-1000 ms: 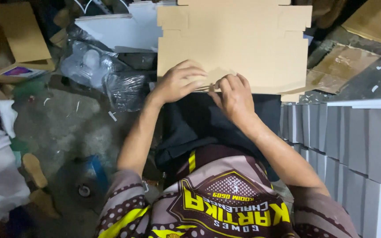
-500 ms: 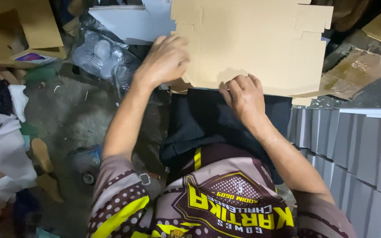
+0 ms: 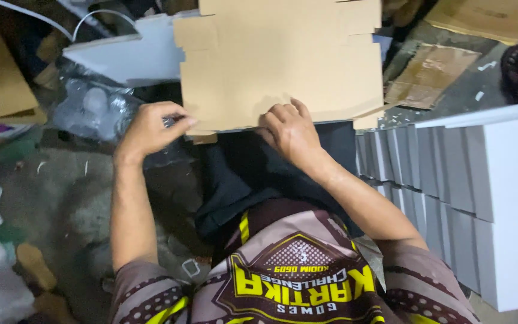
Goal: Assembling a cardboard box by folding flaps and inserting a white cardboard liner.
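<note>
Cardboard fills the middle of our view: one flat, die-cut cardboard sheet (image 3: 283, 60) lies across our lap and reaches away from us, its near edge over our dark trousers (image 3: 253, 174). We have two hands on that near edge. Our left hand (image 3: 151, 129) grips the sheet's near left corner, fingers (image 3: 175, 123) curled and pinched together on a small flap there. Our right hand (image 3: 292, 132) rests on the middle of the near edge, fingers laid flat and close together, pressing on the board rather than clamped around it.

To our right stands one row of grey and white folded boxes (image 3: 451, 180), packed side by side; we cannot count them exactly, but there are well over five. Beyond the sheet lies one white panel (image 3: 127, 57), partly under it. One crumpled clear plastic bag (image 3: 91, 108) sits just beside our left hand. Two more brown cardboard pieces (image 3: 427, 75) lie on the floor (image 3: 49, 186) at upper right, and one at upper left.
</note>
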